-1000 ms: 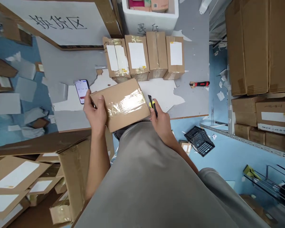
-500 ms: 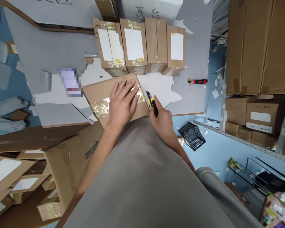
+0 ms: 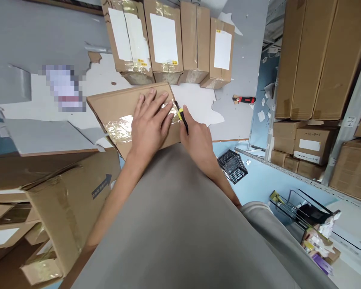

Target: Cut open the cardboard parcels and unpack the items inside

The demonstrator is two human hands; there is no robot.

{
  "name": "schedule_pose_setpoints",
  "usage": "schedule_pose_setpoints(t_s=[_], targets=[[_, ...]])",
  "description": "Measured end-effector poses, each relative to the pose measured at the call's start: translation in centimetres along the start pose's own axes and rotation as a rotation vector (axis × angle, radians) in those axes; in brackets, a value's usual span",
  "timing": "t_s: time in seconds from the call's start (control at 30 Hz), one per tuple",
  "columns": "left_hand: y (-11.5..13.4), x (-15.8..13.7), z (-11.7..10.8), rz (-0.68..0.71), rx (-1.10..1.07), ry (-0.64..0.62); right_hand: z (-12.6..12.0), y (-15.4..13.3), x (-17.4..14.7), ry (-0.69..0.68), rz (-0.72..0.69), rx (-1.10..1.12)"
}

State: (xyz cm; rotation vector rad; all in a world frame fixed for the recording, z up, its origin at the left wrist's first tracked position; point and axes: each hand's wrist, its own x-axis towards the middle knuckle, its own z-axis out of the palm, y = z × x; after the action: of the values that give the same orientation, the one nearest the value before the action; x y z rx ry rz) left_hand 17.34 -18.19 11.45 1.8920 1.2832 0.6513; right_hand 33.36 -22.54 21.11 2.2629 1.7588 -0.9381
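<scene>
Left hand (image 3: 150, 124), one: we lay it palm down, fingers lightly spread, its forearm slanting in from the lower left. Right hand (image 3: 197, 138), one: we curl it round a black-and-yellow box cutter (image 3: 182, 115), forefinger stretched beside the handle, blade pointing forward and a little left, forearm coming from the lower right.

Cardboard box (image 3: 120, 100), one, shiny tape (image 3: 118, 128) across its top: it lies under our left palm and to the left of our right hand, aslant at the near side of the table (image 3: 234, 126); the blade stands at its right edge, by the end of the tape, and we cannot tell whether the two touch.

Upright boxes (image 3: 164, 40), four, in a row just beyond the cardboard box. Red-and-black cutter (image 3: 246, 99), one, lying on the table to the right, apart from both our hands
</scene>
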Motion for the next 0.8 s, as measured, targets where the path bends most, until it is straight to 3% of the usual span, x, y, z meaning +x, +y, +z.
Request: schedule_pose_setpoints(t_s=[0.23, 0.43, 0.63, 0.8], targets=[[0.0, -0.1, -0.1, 0.037, -0.004, 0.003, 0.3, -0.6, 0.3, -0.007, 0.013, -0.062], [-0.1, 0.2, 0.0, -0.013, -0.084, 0.0, 1.5, -1.2, 1.5, 0.049, -0.029, -0.05], [-0.2, 0.4, 0.2, -0.016, -0.035, -0.006, -0.6, -2.0, -2.0, -0.097, 0.097, -0.226], [0.1, 0.2, 0.6, -0.04, -0.113, -0.039, -0.9, -1.5, -4.0, -0.059, 0.062, -0.212]])
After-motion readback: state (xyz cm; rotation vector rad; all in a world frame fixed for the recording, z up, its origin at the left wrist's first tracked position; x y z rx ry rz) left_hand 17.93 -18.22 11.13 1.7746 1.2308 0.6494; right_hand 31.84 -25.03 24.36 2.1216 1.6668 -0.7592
